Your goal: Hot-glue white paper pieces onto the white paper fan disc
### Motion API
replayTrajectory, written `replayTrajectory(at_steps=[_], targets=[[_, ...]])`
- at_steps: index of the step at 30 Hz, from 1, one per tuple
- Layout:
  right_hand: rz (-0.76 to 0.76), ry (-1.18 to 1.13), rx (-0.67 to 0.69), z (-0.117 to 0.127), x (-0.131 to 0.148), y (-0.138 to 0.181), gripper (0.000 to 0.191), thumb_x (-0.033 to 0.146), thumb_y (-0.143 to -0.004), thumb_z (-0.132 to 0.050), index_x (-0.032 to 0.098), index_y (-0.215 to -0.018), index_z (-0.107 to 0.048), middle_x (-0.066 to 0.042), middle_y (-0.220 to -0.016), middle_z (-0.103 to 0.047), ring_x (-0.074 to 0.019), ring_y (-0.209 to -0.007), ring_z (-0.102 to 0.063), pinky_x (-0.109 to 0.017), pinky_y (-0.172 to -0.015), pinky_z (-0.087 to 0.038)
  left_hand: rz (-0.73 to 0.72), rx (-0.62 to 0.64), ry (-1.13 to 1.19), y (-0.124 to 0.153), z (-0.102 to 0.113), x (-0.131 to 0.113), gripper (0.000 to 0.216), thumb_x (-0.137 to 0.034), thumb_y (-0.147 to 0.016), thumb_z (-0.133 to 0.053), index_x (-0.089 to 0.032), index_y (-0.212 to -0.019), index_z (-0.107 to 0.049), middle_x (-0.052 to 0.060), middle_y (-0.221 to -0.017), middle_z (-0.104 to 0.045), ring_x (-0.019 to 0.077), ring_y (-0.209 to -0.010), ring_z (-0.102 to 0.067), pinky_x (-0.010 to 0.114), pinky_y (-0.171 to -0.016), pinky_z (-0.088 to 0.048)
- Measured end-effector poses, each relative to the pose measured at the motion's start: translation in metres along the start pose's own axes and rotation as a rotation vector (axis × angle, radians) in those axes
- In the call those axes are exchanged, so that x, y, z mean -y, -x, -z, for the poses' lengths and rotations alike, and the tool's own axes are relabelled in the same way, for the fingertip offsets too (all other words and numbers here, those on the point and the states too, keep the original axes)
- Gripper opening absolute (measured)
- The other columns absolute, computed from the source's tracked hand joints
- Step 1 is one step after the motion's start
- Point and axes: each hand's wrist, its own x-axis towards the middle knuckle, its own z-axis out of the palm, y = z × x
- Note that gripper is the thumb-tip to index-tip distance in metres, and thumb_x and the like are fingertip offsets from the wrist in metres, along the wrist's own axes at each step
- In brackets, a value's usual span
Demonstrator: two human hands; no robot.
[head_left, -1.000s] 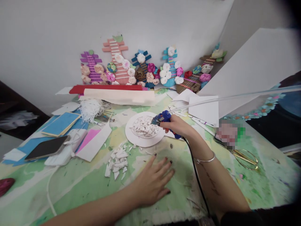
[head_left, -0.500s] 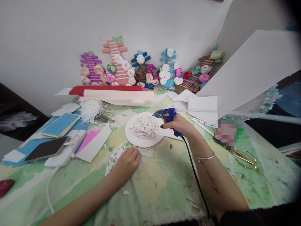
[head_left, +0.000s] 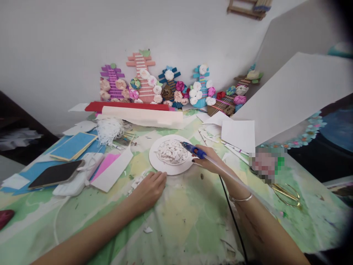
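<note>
My right hand point(head_left: 208, 161) grips a blue glue gun point(head_left: 191, 148) with a clear glue stick trailing back over my wrist. Its nozzle points at the heap of white paper shards point(head_left: 171, 151) stuck on a round white disc point(head_left: 165, 167). My left hand point(head_left: 149, 187) rests with curled fingers on a loose pile of white paper pieces point(head_left: 137, 181) just below the disc; what it pinches is hidden. The gun's black cord point(head_left: 230, 209) runs down toward me.
Gold scissors point(head_left: 286, 192) lie at the right. A phone point(head_left: 55, 174), blue boards point(head_left: 73, 145), pink and white paper point(head_left: 111, 167) sit left. Rolled red and cream sheets point(head_left: 138, 111) and flowered paper ornaments point(head_left: 171, 86) line the wall. White sheets point(head_left: 238, 133) lie right.
My left hand left the flat spot on the table, moved left and closed over the loose paper pieces. My right hand lowered the glue gun's nozzle down onto the disc.
</note>
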Motion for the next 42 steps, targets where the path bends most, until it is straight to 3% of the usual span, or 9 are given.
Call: replayTrajectory(at_steps=[9, 14, 17, 20, 24, 26, 29, 35, 42], targets=[[-0.067, 0.087, 0.012, 0.001, -0.052, 0.020, 0.027, 0.029, -0.058, -0.065, 0.020, -0.081, -0.052, -0.004, -0.083, -0.058, -0.0217, -0.078, -0.054, -0.028, -0.068, -0.039, 0.139, 0.008, 0.036, 0.013, 0.000, 0.022, 0.018, -0.010, -0.085, -0.041, -0.013, -0.076, -0.056, 0.010, -0.078, -0.055, 0.0229, -0.078, -0.050, 0.036, -0.069, -0.042], [-0.094, 0.103, 0.028, -0.007, -0.057, 0.026, 0.023, 0.025, -0.059, -0.061, 0.022, -0.080, -0.051, -0.002, -0.080, -0.059, -0.0217, -0.076, -0.054, -0.028, -0.067, -0.038, 0.218, 0.035, 0.037, 0.028, -0.001, 0.044, 0.020, -0.008, -0.085, -0.041, -0.013, -0.075, -0.058, 0.010, -0.078, -0.056, 0.0207, -0.077, -0.051, 0.034, -0.070, -0.043], [-0.099, 0.108, 0.028, -0.008, -0.057, 0.026, 0.021, 0.026, -0.060, -0.059, 0.021, -0.078, -0.049, -0.002, -0.077, -0.058, -0.0213, -0.074, -0.054, -0.028, -0.065, -0.037, 0.241, -0.079, 0.076, 0.041, 0.004, 0.047, 0.022, -0.011, -0.087, -0.039, -0.012, -0.085, -0.061, 0.013, -0.093, -0.060, 0.0228, -0.092, -0.052, 0.038, -0.080, -0.044], [-0.098, 0.108, 0.034, -0.005, -0.057, 0.028, 0.020, 0.026, -0.060, -0.058, 0.021, -0.076, -0.047, -0.002, -0.075, -0.057, -0.0204, -0.071, -0.053, -0.027, -0.062, -0.036, 0.199, -0.150, 0.170, 0.054, 0.017, 0.033, 0.029, -0.025, -0.087, -0.043, -0.012, -0.110, -0.056, 0.015, -0.116, -0.056, 0.0271, -0.115, -0.044, 0.046, -0.095, -0.037], [-0.114, 0.105, 0.052, 0.001, -0.056, 0.037, 0.019, 0.026, -0.060, -0.058, 0.021, -0.075, -0.047, 0.000, -0.071, -0.055, -0.0195, -0.068, -0.053, -0.027, -0.060, -0.036, -0.049, 0.039, 0.302, 0.069, 0.033, -0.003, 0.067, -0.053, -0.077, -0.051, -0.020, -0.134, -0.038, 0.013, -0.134, -0.045, 0.0336, -0.128, -0.031, 0.058, -0.104, -0.022], [-0.137, 0.102, 0.059, 0.004, -0.057, 0.045, 0.023, 0.026, -0.059, -0.060, 0.021, -0.079, -0.049, -0.001, -0.072, -0.057, -0.0201, -0.068, -0.054, -0.027, -0.060, -0.037, -0.096, 0.091, 0.307, 0.072, 0.032, -0.017, 0.067, -0.053, -0.077, -0.051, -0.023, -0.135, -0.036, 0.010, -0.137, -0.043, 0.0334, -0.130, -0.030, 0.059, -0.105, -0.018], [-0.185, 0.058, 0.072, 0.010, -0.060, 0.061, 0.034, 0.024, -0.058, -0.061, 0.022, -0.091, -0.054, -0.002, -0.081, -0.062, -0.0228, -0.076, -0.057, -0.029, -0.065, -0.040, -0.029, 0.057, 0.243, 0.072, 0.021, -0.023, 0.055, -0.045, -0.082, -0.049, -0.024, -0.132, -0.041, 0.010, -0.134, -0.046, 0.0319, -0.128, -0.033, 0.057, -0.104, -0.020], [-0.141, -0.018, 0.136, 0.024, -0.056, 0.092, 0.028, 0.025, -0.061, -0.061, 0.021, -0.088, -0.055, -0.004, -0.091, -0.064, -0.0259, -0.085, -0.058, -0.032, -0.072, -0.042, 0.198, -0.152, 0.075, 0.062, -0.002, 0.011, 0.025, -0.023, -0.086, -0.046, -0.016, -0.106, -0.061, 0.014, -0.114, -0.060, 0.0293, -0.117, -0.046, 0.051, -0.099, -0.034], [-0.071, 0.034, 0.217, 0.022, -0.038, 0.107, 0.023, 0.033, -0.062, -0.067, 0.023, -0.078, -0.054, -0.003, -0.077, -0.061, -0.0231, -0.071, -0.055, -0.031, -0.064, -0.041, 0.234, -0.183, 0.029, 0.058, -0.017, 0.049, 0.024, -0.018, -0.088, -0.042, -0.014, -0.102, -0.061, 0.014, -0.105, -0.061, 0.0246, -0.102, -0.053, 0.040, -0.083, -0.046]])
